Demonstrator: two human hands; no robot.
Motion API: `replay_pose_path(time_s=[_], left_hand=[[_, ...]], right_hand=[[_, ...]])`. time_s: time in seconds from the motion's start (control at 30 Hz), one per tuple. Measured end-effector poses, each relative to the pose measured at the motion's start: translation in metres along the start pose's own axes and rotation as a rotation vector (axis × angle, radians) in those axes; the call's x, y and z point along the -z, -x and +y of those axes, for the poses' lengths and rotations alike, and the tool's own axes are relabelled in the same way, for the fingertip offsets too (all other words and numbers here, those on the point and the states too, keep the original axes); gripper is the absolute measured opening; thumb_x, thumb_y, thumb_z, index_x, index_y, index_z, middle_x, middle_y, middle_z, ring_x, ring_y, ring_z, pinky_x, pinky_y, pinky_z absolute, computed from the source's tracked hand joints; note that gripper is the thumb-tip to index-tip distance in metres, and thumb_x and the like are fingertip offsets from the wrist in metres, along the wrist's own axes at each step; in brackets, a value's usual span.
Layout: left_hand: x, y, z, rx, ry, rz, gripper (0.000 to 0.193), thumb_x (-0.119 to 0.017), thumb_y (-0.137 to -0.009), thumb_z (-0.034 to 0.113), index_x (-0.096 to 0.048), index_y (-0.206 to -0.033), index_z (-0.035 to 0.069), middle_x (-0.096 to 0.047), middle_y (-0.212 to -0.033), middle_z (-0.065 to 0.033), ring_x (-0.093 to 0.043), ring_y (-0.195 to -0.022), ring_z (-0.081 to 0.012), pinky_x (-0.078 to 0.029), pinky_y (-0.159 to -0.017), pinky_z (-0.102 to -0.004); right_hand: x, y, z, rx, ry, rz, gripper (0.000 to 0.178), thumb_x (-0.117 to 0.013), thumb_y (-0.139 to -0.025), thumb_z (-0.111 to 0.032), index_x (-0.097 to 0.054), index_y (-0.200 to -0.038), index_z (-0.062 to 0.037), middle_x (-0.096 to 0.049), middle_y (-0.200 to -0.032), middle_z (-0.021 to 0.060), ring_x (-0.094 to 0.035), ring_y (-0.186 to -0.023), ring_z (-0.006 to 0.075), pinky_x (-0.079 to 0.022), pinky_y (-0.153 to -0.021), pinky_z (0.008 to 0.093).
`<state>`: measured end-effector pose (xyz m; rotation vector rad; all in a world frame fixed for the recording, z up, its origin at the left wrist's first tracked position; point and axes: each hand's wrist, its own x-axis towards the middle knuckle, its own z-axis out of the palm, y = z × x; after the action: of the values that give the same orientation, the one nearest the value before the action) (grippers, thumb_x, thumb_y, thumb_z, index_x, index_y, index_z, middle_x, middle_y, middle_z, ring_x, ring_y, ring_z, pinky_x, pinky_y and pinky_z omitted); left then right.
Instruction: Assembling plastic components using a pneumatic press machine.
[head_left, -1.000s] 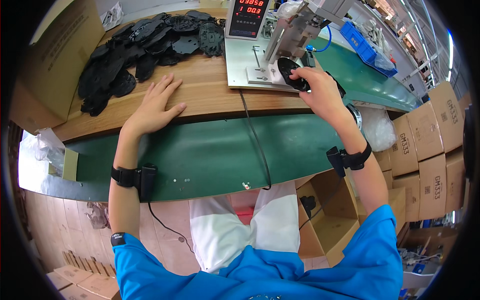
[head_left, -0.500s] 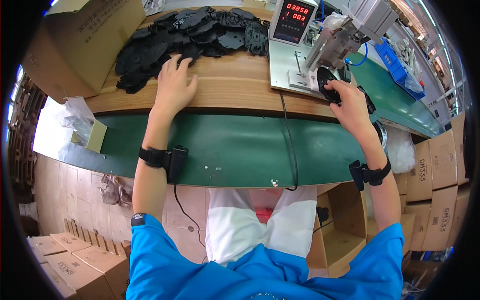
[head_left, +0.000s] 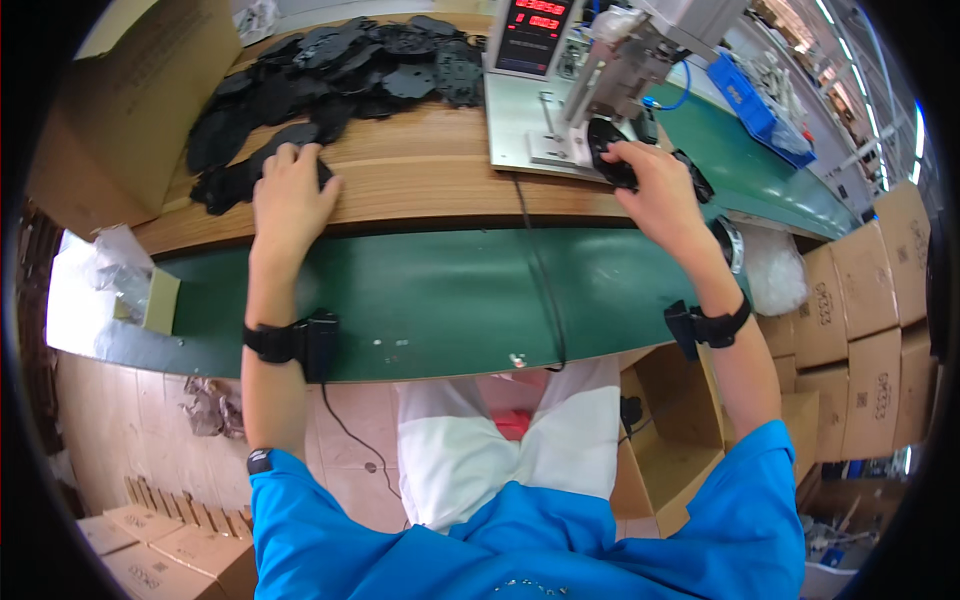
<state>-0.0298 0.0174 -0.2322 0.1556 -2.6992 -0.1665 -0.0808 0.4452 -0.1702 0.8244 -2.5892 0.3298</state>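
At the press machine on the right, my right hand grips a rounded black plastic part, thumb and fingers closed on its near side. The part stands tilted against the fixture on the metal base plate. My left hand is on the wooden board, fingers curled over a flat black plastic plate at the near edge of the pile. Its fingertips are partly hidden against the black pieces. Behind it spreads the pile of black plastic plates, loosely overlapping.
A cardboard box stands left of the pile. A display box with red digits rises behind the base plate. A cable crosses the green table. Far right are a blue bin and stacked cartons.
My left hand has come nearer and further left, with a black plate now under its fingers. My right hand stays on its part at the machine. The whole view has shifted slightly.
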Motion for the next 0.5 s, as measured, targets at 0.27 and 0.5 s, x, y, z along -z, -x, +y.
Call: replay_pose_path(time_s=[0.27, 0.5], left_hand=[[-0.002, 0.002, -0.001, 0.023, -0.025, -0.019, 0.034, -0.076, -0.09, 0.028, -0.063, -0.112, 0.005, -0.058, -0.139, -0.016, -0.054, -0.128, -0.0369, -0.048, -0.101, -0.0512], [0.008, -0.002, 0.005, 0.029, 0.187, -0.139, 0.03, -0.074, -0.085, 0.011, -0.056, -0.107, 0.006, -0.061, -0.122, -0.0142, -0.055, -0.123, -0.0366, -0.048, -0.1, -0.0453]], right_hand=[[-0.002, 0.001, -0.001, -0.042, 0.004, -0.046, 0.037, -0.071, -0.074, 0.001, -0.067, -0.109, -0.0065, -0.071, -0.1, 0.0114, -0.066, -0.097, 0.0347, -0.053, -0.084, 0.0454], [-0.003, 0.003, -0.001, -0.038, 0.022, -0.03, 0.037, -0.07, -0.074, 0.001, -0.067, -0.11, -0.0066, -0.071, -0.101, 0.0109, -0.065, -0.099, 0.0348, -0.053, -0.086, 0.0454]])
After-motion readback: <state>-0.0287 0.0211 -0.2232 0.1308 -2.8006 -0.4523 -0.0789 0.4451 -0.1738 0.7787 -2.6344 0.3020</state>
